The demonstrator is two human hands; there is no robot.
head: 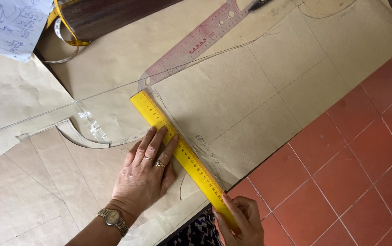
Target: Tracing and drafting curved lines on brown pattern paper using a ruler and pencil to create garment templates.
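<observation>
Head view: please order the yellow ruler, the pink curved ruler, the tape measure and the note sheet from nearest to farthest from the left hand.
From the left hand:
1. Yellow ruler, under its fingertips.
2. Pink curved ruler, above, upper middle.
3. Tape measure, upper left.
4. Note sheet, top-left corner.

L hand [147,171] flat, palm down, fingers spread & pointing far-right, rings on two fingers, watch on wrist. R hand [241,221] near edge, lower right, fingers curled in a pinch, thumb up top.

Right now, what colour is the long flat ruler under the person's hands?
Yellow with dark markings; the long flat ruler shows best in the head view.
</observation>
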